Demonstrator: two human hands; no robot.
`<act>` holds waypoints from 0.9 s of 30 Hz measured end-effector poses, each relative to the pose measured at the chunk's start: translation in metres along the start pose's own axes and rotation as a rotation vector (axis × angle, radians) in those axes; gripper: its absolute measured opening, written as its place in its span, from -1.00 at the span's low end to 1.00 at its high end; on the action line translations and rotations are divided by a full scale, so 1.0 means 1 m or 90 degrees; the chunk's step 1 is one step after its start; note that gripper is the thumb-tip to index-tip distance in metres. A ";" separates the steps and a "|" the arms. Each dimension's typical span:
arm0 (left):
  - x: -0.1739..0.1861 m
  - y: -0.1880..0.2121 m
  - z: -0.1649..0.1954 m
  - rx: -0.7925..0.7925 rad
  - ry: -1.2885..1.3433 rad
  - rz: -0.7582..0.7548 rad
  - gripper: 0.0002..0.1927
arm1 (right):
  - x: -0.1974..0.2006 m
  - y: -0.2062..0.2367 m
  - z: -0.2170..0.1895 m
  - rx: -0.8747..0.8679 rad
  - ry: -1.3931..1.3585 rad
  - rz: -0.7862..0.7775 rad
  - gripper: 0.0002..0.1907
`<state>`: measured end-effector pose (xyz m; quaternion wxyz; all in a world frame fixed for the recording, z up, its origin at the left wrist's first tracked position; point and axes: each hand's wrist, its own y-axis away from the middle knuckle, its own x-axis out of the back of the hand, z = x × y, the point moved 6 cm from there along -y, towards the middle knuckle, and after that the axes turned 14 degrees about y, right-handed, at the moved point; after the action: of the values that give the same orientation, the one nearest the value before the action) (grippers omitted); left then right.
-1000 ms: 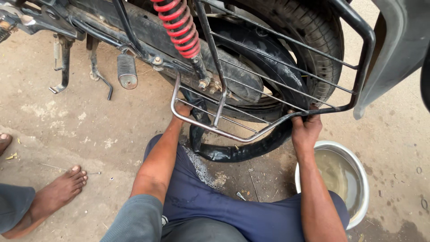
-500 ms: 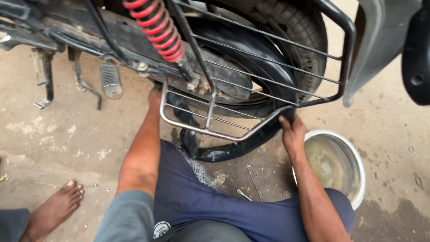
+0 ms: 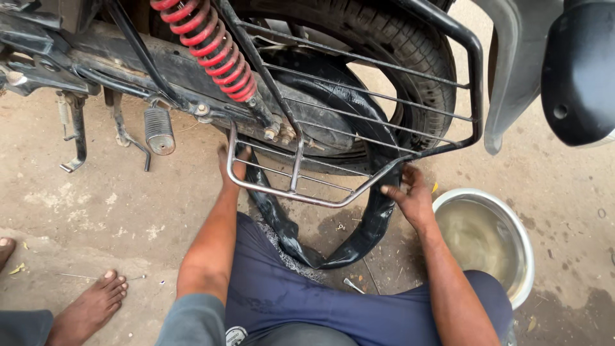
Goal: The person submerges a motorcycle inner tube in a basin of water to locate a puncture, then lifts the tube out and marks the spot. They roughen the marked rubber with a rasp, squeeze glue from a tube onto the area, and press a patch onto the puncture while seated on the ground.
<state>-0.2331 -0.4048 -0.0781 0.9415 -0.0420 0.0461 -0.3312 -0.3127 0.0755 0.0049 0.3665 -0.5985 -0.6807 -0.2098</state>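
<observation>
- Our left hand (image 3: 232, 168) reaches up behind the lower bar of the wire side guard (image 3: 359, 128), fingers curled on the black inner tube (image 3: 333, 250) where it goes up toward the wheel. The guard hides part of the grip, so we can't tell how tightly it's closed.
- Our right hand (image 3: 410, 195) has fingers partly bent, pressed on the tube's other side just under the guard's corner. Looks like a loose pinch, not a full fist.
- The tube hangs in a slack U between both hands, with its low point near the ground just ahead of our knees.
- Handling, as we judge it: light, soft, floppy rubber with no stiffness. Probably dusty or damp, so a bit slippery. It can snag on the guard wires or tyre (image 3: 397, 57) edge.
- Best hold: wrap the fingers round the tube body on each side, close under the guard.
- Steel bowl of water (image 3: 512, 224) sits just right of our right hand.
- Red shock spring (image 3: 211, 48) is above the left hand, the footpeg (image 3: 158, 130) to its left.
- Another person's bare foot (image 3: 90, 307) is well off to the left.
</observation>
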 end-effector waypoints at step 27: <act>0.029 -0.030 0.056 0.039 -0.150 0.028 -0.04 | 0.002 0.027 0.003 -0.115 -0.155 -0.061 -0.43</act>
<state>-0.2234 -0.4436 -0.0213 0.9483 -0.0505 -0.0742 -0.3046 -0.2871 0.0842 0.0000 0.2159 -0.6167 -0.7263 -0.2133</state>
